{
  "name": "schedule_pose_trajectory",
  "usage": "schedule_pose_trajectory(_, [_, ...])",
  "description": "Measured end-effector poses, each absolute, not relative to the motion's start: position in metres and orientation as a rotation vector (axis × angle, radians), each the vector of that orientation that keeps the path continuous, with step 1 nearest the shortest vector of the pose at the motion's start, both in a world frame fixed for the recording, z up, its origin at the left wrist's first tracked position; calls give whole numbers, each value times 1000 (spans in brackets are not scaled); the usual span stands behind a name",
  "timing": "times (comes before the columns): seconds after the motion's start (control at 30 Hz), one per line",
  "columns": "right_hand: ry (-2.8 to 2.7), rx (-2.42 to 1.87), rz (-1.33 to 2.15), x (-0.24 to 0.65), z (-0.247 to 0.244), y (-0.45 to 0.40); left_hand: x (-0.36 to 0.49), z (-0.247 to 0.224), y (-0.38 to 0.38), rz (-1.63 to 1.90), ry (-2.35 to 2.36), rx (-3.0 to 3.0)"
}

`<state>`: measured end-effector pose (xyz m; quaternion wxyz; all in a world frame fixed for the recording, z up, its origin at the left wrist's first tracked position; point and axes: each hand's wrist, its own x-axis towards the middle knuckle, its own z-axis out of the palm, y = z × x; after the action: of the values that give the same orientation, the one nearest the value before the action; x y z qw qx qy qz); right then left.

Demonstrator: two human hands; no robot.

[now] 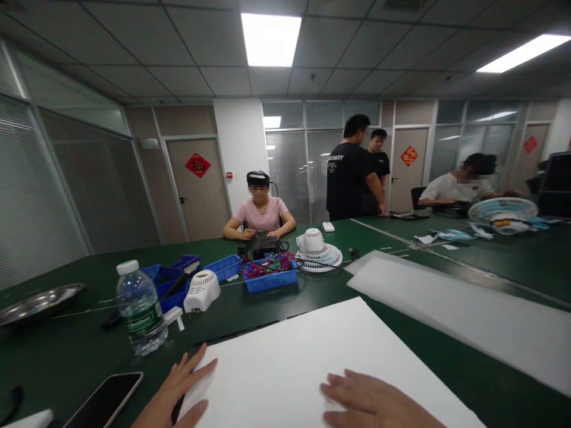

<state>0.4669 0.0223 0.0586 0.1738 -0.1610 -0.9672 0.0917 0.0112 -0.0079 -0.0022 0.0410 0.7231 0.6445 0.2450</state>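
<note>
A large white sheet (285, 362) lies on the green table in front of me, with a dark edge showing under its left and far sides. My left hand (178, 389) rests at the sheet's left edge, fingers spread, thumb on the white surface. Over the sheet's near right part is my right hand (370, 401), palm down, fingers stretched out and slightly apart. Neither hand holds anything. Left of the sheet stand a water bottle (141, 315) and a phone (104, 404) lying flat.
Beyond the sheet are a blue bin of wires (270, 280), a white fan part (203, 291) and a fan (319, 255). More white sheets (459, 309) lie right. A metal tray (40, 302) sits far left. A person in pink (259, 214) sits opposite.
</note>
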Motion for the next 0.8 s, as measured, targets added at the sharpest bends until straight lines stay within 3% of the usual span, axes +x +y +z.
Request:
schedule_pose_trajectory(0.3, [-3022, -548, 498, 461, 81, 25, 5, -8, 0, 866, 1951, 2085])
schedule_pose_trajectory(0.67, [-3004, -554, 98, 464, 59, 28, -2, -4, 1, 821, 2196, 1971])
schedule_pose_trajectory(0.8, [-2982, -551, 145, 469, 56, 31, -3, -6, 2, 751, 2242, 1985])
